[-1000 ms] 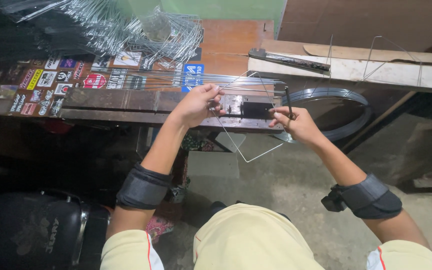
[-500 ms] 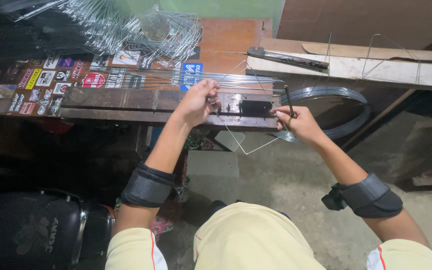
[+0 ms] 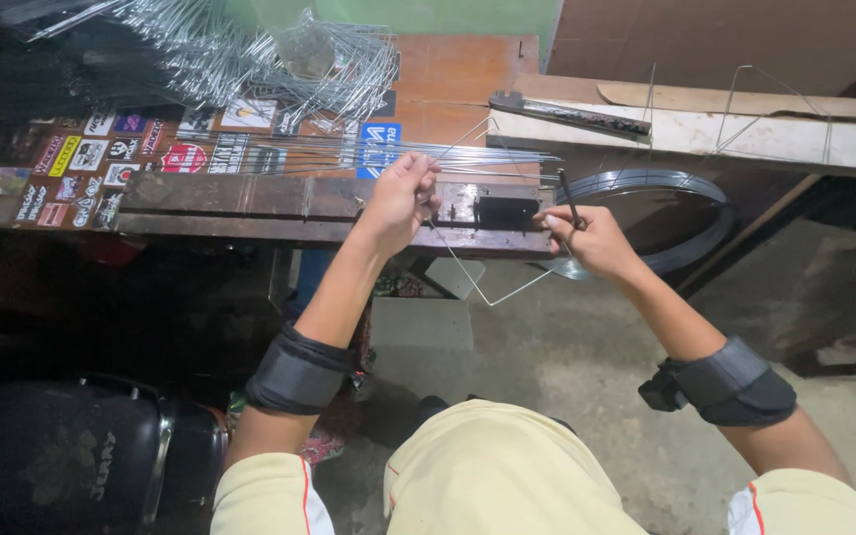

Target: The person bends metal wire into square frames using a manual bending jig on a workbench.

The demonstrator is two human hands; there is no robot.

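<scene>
My left hand (image 3: pixel 403 198) is closed on a thin steel wire (image 3: pixel 487 287) at the front edge of a wooden workbench (image 3: pixel 250 203). The wire runs down from my fingers, bends in a sharp V below the bench edge and rises toward my right hand (image 3: pixel 587 238). That hand grips a thin dark lever (image 3: pixel 569 198) standing up beside a black metal bending jig (image 3: pixel 507 211) bolted to the bench. Both wrists carry black bands.
A bundle of straight wires (image 3: pixel 349 154) lies behind the jig, and a heap of bent wire shapes (image 3: pixel 279 54) sits at the back. Stickers (image 3: pixel 81 163) cover the bench's left part. A coil of wire (image 3: pixel 666 218) hangs right; a white plank (image 3: pixel 705 134) lies beyond.
My left hand has shifted slightly up along the bench edge with the wire. The bent V of wire below the bench has swung a little. My right hand stays on the lever.
</scene>
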